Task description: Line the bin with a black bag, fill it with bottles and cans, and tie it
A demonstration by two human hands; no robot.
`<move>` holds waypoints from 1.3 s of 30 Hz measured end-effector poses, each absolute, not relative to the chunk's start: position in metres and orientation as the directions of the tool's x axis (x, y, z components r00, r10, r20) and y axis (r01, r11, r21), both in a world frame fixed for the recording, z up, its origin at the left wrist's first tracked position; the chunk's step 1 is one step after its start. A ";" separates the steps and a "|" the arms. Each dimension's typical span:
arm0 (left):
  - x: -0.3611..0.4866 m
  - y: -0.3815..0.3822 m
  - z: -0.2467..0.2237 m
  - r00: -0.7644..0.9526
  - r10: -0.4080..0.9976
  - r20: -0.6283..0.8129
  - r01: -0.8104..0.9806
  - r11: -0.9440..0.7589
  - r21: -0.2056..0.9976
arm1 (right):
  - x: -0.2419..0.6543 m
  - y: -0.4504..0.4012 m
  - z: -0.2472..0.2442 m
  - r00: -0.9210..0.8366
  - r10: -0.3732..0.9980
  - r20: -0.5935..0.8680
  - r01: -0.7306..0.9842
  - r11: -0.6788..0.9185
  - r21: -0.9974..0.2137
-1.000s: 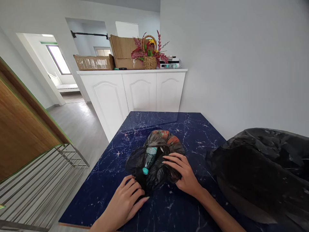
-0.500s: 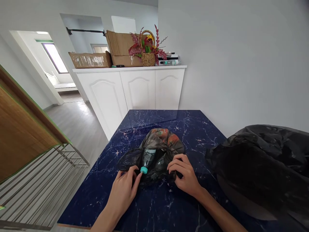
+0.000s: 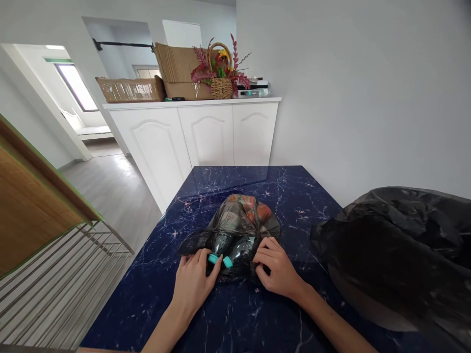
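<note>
cabinet (image 3: 206, 135) stands beyond the small bag (image 3: 233, 218), large bag (image 3: 401, 255) right of hands (image 3: 275, 267).

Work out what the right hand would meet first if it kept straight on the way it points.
The right hand would first meet the side of the black bag, which its fingertips seem to touch; beyond is probably the right-hand teal-capped bottle. Depth is unclear from this one view.
</note>
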State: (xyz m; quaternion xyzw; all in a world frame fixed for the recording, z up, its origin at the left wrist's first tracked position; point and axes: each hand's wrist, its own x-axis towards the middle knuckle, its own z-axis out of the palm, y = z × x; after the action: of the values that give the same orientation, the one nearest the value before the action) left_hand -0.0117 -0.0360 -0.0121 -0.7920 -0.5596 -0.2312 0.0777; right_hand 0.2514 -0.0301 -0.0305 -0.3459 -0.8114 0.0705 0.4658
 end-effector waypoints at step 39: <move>-0.127 0.078 0.093 -0.221 0.614 0.758 0.544 -0.567 0.618 | 0.253 -0.028 -0.036 -0.320 0.639 0.700 0.549 0.727 -0.413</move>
State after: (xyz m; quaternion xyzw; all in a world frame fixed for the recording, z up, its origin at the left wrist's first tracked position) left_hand -0.1272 0.0780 0.0934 -0.6235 -0.4645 -0.6282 -0.0278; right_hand 0.2530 -0.0281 -0.0361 -0.3662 -0.8108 0.0498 0.4539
